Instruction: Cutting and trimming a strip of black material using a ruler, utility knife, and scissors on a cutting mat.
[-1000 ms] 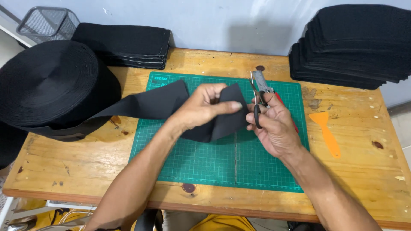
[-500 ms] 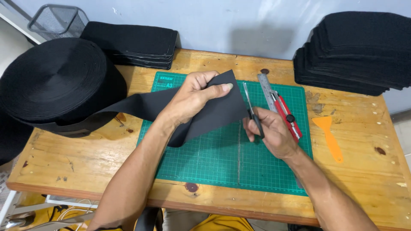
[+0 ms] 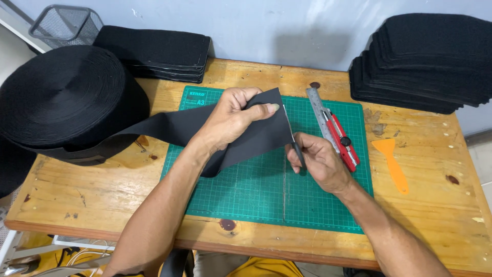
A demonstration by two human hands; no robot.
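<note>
Both hands [image 3: 233,119] [image 3: 318,161] curled, gripping

Roll [image 3: 64,97] left of mat [image 3: 256,190], scraper [image 3: 390,163] right

You're in a small cutting workshop: a worn wooden table [image 3: 92,190] carries a green cutting mat [image 3: 266,197], a big roll of black fabric [image 3: 61,97], stacks of cut black pieces [image 3: 430,56], and a steel ruler [image 3: 316,105].

Reference landmark: green cutting mat [image 3: 246,195], centred on the wooden table [image 3: 97,195]. Right of the mat: orange scraper [image 3: 390,161]. Beyond its far-right corner: stacked black pads [image 3: 425,61]. Beyond its far-left corner: a second pad stack [image 3: 154,51] and wire mesh basket [image 3: 65,23].
</note>
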